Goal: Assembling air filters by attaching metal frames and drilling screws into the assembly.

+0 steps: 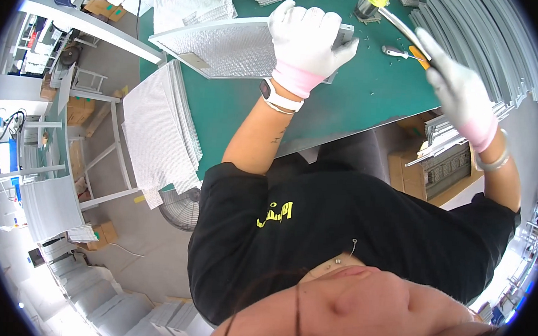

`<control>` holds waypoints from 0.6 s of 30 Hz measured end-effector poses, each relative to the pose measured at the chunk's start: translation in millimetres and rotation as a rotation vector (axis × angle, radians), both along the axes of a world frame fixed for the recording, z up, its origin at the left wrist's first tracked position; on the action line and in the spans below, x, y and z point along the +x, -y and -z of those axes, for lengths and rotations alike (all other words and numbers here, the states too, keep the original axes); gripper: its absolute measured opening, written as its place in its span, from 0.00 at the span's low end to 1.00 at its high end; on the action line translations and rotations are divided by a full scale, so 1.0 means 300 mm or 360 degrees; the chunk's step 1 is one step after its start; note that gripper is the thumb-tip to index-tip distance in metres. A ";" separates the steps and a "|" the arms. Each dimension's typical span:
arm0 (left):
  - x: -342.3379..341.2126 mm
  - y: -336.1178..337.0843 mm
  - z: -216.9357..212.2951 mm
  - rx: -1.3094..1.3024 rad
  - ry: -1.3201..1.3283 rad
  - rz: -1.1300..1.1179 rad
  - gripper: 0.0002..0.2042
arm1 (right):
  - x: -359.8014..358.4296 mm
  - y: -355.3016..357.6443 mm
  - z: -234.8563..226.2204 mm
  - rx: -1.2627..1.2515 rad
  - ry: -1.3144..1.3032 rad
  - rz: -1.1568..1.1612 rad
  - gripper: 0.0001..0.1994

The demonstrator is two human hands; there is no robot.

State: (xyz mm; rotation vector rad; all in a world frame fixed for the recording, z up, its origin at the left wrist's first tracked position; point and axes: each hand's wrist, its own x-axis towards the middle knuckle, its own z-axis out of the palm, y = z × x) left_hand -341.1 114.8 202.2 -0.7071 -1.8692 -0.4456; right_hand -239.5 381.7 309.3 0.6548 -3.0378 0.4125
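My left hand (306, 44), in a white glove with a pink cuff, is closed over the upper edge of a framed mesh panel (233, 50). The panel has a thin silver metal rim and stands tilted on the green tabletop (372, 91). My gloved right hand (458, 93) grips the pale handle of a mallet (404, 29). Its yellow-green head points away from me, over the far part of the table. A screwdriver (394, 51) with a grey handle and an orange tool (418, 57) lie close to the right fingertips.
Stacked silver mesh sheets (161, 124) overhang the table's left edge, and more mesh (193, 3) lies behind the panel. Long grey metal strips (486, 39) are piled at the right. Below the front edge stands an open cardboard box (404, 170). A floor fan (180, 209) is left of me.
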 end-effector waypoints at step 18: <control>0.102 -0.069 0.000 0.0256 -0.0025 -0.0056 0.15 | -0.267 -0.112 0.715 -0.0346 -0.0457 0.0130 0.28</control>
